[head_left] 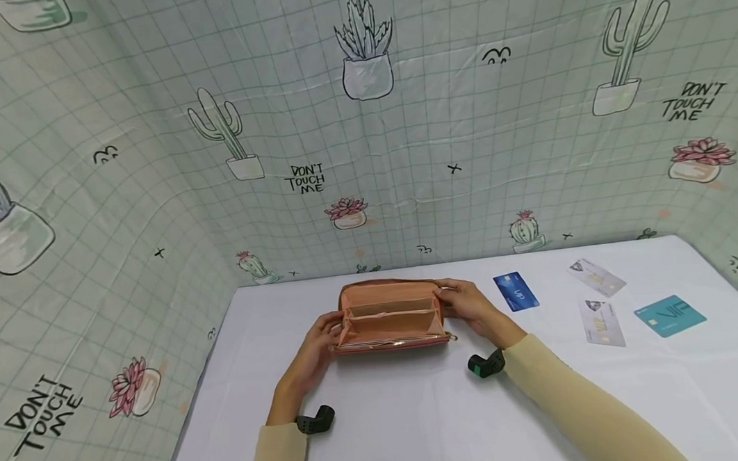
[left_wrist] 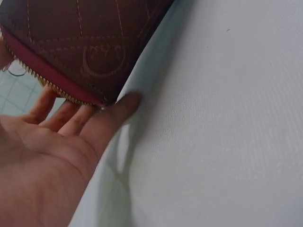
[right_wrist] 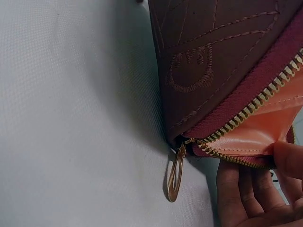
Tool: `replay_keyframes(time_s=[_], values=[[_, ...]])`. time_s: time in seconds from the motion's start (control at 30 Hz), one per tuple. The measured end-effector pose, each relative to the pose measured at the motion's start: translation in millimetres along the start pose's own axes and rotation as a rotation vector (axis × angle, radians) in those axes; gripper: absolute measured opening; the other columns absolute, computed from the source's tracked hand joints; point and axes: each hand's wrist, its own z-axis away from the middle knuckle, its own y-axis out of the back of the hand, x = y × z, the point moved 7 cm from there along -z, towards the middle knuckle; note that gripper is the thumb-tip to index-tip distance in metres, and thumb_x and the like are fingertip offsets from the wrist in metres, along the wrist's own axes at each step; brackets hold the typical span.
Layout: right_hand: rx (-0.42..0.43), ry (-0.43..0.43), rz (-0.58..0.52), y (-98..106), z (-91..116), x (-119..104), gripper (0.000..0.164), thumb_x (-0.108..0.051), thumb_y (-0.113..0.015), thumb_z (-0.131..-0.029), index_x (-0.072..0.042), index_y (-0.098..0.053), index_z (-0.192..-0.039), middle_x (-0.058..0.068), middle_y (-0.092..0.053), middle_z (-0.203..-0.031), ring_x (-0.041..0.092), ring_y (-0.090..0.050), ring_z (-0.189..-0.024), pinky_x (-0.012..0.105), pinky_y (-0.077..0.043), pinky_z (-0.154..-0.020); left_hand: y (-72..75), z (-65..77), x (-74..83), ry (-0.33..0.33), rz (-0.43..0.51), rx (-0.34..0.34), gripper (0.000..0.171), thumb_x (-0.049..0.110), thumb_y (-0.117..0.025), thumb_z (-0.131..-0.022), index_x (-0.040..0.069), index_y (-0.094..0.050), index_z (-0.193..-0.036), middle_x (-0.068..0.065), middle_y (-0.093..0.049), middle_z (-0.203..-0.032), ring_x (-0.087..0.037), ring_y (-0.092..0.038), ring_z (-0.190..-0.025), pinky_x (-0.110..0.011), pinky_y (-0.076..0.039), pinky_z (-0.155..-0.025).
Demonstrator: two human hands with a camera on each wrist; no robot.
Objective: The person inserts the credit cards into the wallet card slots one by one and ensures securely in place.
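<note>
A zip-around wallet [head_left: 394, 324] stands unzipped and spread wide at the middle of the white table, its coral lining and divided compartments facing up. In the wrist views its outside is dark brown quilted leather with stitching, a red zip edge and gold teeth. My left hand [head_left: 312, 350] holds the wallet's left end, with several fingers [left_wrist: 71, 116] along the zip edge at its corner. At the other end my right hand [head_left: 471, 306] pinches the side, thumb on the lining and fingers outside. A gold zip pull [right_wrist: 175, 178] hangs at the right corner.
To the right of the wallet lie a blue card [head_left: 516, 291], two silver-grey cards, one farther back [head_left: 597, 277] and one nearer [head_left: 601, 323], and a teal card [head_left: 670, 315]. Grid-patterned cloth [head_left: 414, 137] with cactus drawings rises behind the table and at its sides.
</note>
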Motion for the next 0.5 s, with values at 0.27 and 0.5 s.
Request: replay_keyframes(time_s=[0.27, 0.5], values=[[0.011, 0.016, 0.011, 0, -1, -1, 0.048, -0.011, -0.052, -0.111, 0.011, -0.046, -0.153, 0.030, -0.061, -0.143, 0.010, -0.070, -0.102, 0.032, -0.060, -0.091, 0.7, 3.7, -0.1, -0.015, 0.003, -0.097, 0.073, -0.005, -0.042, -0.097, 0.001, -0.018, -0.166, -0.027, -0.030, -0.164, -0.015, -0.056, -0.128, -0.029, -0.050, -0.098], [0.053, 0.077, 0.127, 13, 10, -6, 0.043, -0.011, -0.056, -0.108, 0.009, -0.055, -0.146, 0.028, -0.065, -0.138, 0.023, -0.071, -0.113, 0.041, -0.057, -0.100, 0.2, 4.8, -0.7, -0.025, -0.017, -0.130, 0.079, -0.003, -0.048, -0.096, 0.003, -0.014, -0.168, -0.026, -0.025, -0.167, -0.012, -0.049, -0.132, -0.027, -0.048, -0.099]])
